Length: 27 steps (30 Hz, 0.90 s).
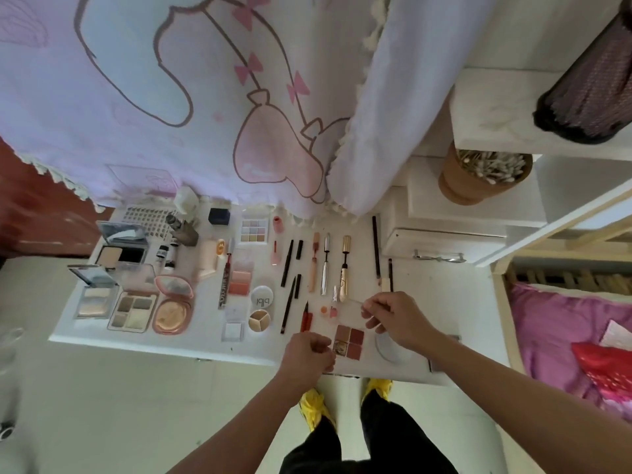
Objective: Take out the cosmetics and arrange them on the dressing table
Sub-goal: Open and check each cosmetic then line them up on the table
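a four-pan palette (349,341) of rose and brown shades lies flat near the white dressing table (427,295) front edge, its clear lid (345,311) open. left of it, in rows: compacts (171,314), pencils (288,309), mascaras (325,268).

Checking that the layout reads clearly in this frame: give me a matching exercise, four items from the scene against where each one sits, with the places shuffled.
Items
A. four-pan palette
B. cotton swab cup
C. dark blue box
D. round pink compact

Places
1. back of the table, by the hanging cloth
2. near the table's front edge, between the left hand and right hand
3. left part of the table, lid open
4. on the white shelf to the right, off the table top

Pairs: A-2, B-4, C-1, D-3
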Tool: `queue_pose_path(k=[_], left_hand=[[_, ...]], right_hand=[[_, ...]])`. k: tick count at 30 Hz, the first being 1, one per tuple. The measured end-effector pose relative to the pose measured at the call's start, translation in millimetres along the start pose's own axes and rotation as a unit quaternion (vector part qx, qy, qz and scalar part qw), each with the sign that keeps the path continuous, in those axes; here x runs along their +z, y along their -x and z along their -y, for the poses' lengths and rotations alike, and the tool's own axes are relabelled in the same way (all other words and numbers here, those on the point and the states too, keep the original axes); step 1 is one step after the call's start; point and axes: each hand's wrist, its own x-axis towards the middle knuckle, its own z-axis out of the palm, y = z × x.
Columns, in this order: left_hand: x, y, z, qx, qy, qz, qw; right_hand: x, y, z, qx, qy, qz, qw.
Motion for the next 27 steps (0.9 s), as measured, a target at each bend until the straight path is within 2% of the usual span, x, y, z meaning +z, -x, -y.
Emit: queue_pose_path(k=[8,18,27], left_hand=[[21,-17,9,-0.041,-0.048,0.026,0.998],[28,-31,12,-0.049,-0.059,0.042,0.996],[19,-34,13,-0.061,-0.095,0.047,0.992]], right_hand=[[12,-24,-19,0.022,0.058,0.025,0.998],[17,-39,-33,0.083,0.049,0.016,0.995],[2,-43,-28,0.103,0.045,-0.004,0.994]])
